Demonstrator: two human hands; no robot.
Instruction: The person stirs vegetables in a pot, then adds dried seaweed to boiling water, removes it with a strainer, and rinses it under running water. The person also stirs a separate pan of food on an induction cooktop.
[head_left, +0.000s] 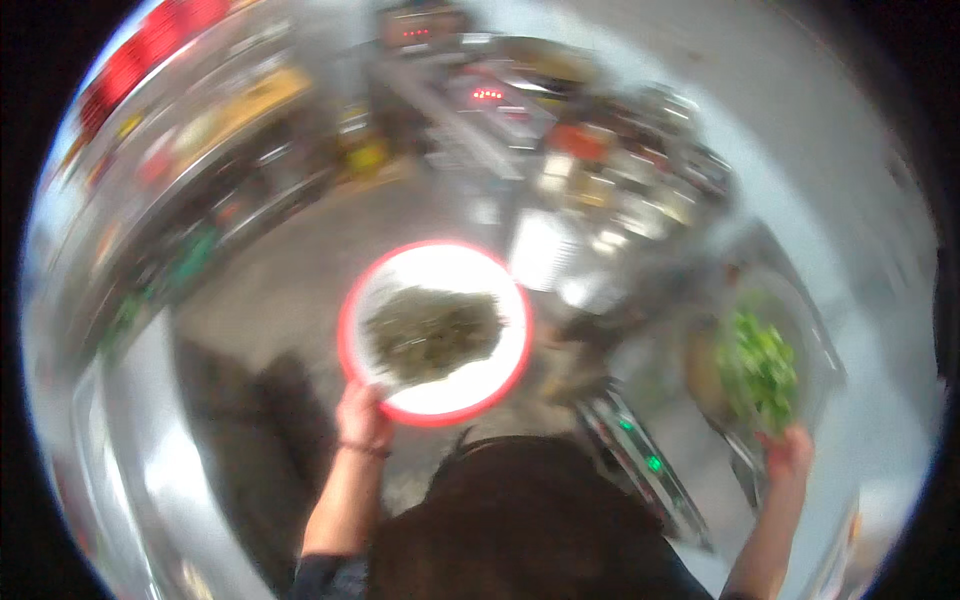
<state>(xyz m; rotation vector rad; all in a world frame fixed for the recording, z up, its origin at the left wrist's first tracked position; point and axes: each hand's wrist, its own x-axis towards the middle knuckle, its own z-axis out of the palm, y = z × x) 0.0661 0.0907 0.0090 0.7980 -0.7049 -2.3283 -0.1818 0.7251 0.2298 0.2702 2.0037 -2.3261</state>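
My left hand (361, 421) grips the lower left rim of a white round basin (435, 262) with a red rim, out over the floor. Dark green, stringy food (435, 334) lies in its middle. On the right, my right hand (787, 451) is closed at the near edge of a pale, seemingly see-through bowl (804, 330). Bright green chopped leaves (761, 367) are in that bowl. It hangs over a metal cooktop, partly in front of a round wok or pan (703, 360). Motion blur hides the fingers' exact grip.
A cooktop panel with green lights (637, 442) runs beside my body. Ahead stand several seasoning containers (637, 187), a white stack (541, 251) and an appliance with a red display (491, 97). A steel counter with shelves (225, 142) curves along the left.
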